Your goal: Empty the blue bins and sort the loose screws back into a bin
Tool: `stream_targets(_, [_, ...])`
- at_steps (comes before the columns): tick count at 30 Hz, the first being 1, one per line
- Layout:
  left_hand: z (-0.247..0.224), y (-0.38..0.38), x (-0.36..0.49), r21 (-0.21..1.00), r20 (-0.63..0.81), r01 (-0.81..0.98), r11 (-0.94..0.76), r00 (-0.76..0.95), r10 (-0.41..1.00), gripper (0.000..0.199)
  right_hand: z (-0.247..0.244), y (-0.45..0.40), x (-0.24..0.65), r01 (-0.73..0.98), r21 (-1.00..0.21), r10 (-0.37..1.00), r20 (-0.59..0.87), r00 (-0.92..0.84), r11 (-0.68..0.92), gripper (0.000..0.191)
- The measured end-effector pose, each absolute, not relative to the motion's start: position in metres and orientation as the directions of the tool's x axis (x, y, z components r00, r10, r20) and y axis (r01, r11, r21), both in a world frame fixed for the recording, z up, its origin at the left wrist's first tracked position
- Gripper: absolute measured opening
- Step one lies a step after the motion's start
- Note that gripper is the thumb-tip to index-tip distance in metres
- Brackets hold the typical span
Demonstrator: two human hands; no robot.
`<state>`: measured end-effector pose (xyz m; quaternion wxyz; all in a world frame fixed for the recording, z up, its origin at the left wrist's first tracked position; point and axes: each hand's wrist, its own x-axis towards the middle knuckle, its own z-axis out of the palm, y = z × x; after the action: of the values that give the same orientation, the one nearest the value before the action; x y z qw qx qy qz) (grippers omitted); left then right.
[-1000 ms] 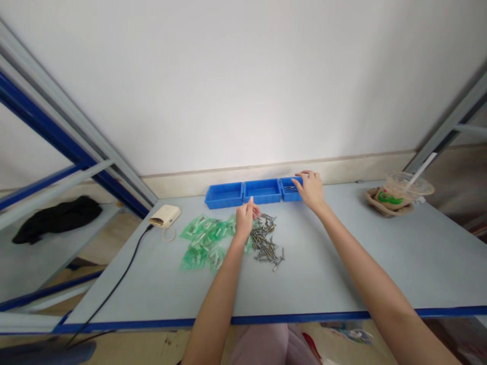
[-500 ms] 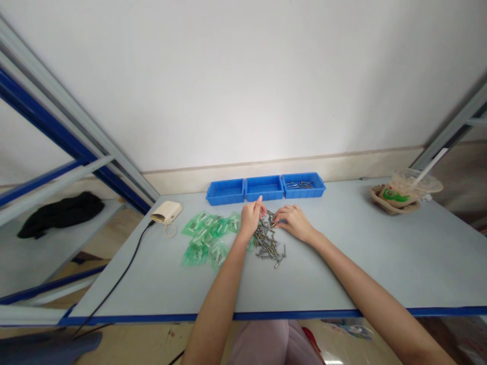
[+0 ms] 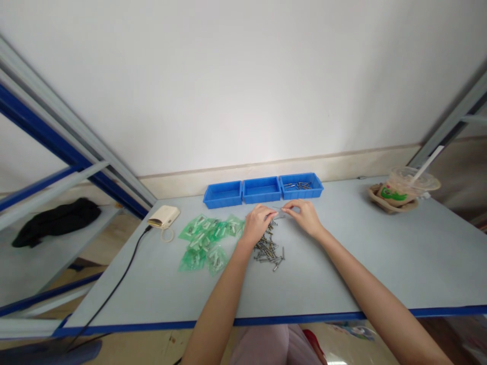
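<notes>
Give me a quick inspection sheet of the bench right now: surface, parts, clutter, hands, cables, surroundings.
Surface: pale table, blue front edge.
Parts: loose screws piled mid-table; green bags beside them; three blue bins at the back, the right one holding screws.
Clutter: drink cup far right.
Hands: left hand and right hand meet above the pile, fingertips pinching something small.
Cables: black cable runs to a cream device.
Surroundings: white wall, black cloth left.

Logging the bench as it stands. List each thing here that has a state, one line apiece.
Left hand: fingers curled on the pile of screws.
Right hand: fingers pinched at the pile's far edge; contents too small to tell.
Left bin: looks empty.
Middle bin: looks empty.
Right bin: holds some screws.
Green bags: lying flat, overlapping.
Drink cup: lidded, straw in.
</notes>
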<state>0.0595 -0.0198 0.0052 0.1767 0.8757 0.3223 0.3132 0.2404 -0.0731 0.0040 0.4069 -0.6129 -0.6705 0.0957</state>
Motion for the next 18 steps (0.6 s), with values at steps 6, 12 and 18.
stream_targets(6, [0.0052, -0.0208, 0.0601, 0.540, 0.455, 0.509, -0.670, 0.493, 0.742, 0.026, 0.0041, -0.0738, 0.2396, 0.755, -0.615, 0.911, 0.409, 0.057, 0.228, 0.024])
stream_targets(12, [0.0062, -0.0196, 0.0582, 0.475, 0.468, 0.486, -0.734, 0.567, 0.678, 0.016, 0.0040, -0.0749, 0.2396, 0.749, -0.613, 0.921, 0.390, 0.008, 0.253, 0.025])
stream_targets(18, [0.0027, -0.0190, 0.0590, 0.453, 0.438, 0.527, -0.719, 0.571, 0.694, 0.021, 0.0085, -0.0798, 0.2339, 0.794, -0.538, 0.903, 0.429, -0.031, 0.283, 0.021])
